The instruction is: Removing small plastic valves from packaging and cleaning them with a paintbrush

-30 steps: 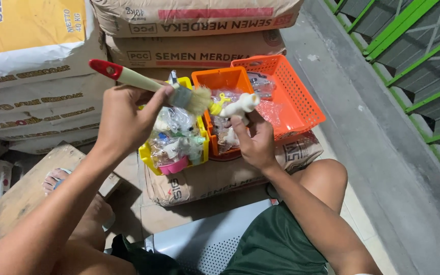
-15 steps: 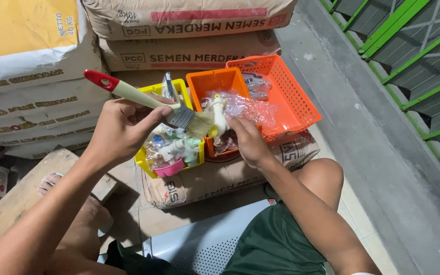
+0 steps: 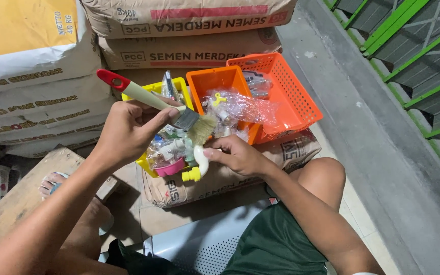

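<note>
On the far left we see a wooden board [image 3: 21, 188] on the floor, with stacked cement sacks [image 3: 31, 76] behind it. Our left hand [image 3: 128, 130] comes next, fingers wrapped tight round the cream handle of one paintbrush [image 3: 148, 99] with a red tip; its bristles point down toward the white tap. Under the brush sits one yellow basket [image 3: 143, 164] full of small bagged fittings, and one pink cap [image 3: 169, 168] shows at its front edge. Our right hand [image 3: 238, 155] pinches one white plastic tap [image 3: 199, 163] with a yellow end, held just in front of the yellow basket, right below the bristles. Further right we count two orange baskets: the smaller one [image 3: 215, 81] holds a clear bag [image 3: 240, 107] of parts, the bigger one [image 3: 286, 91] stands touching it. All three baskets rest on a sack [image 3: 220, 178].
</note>
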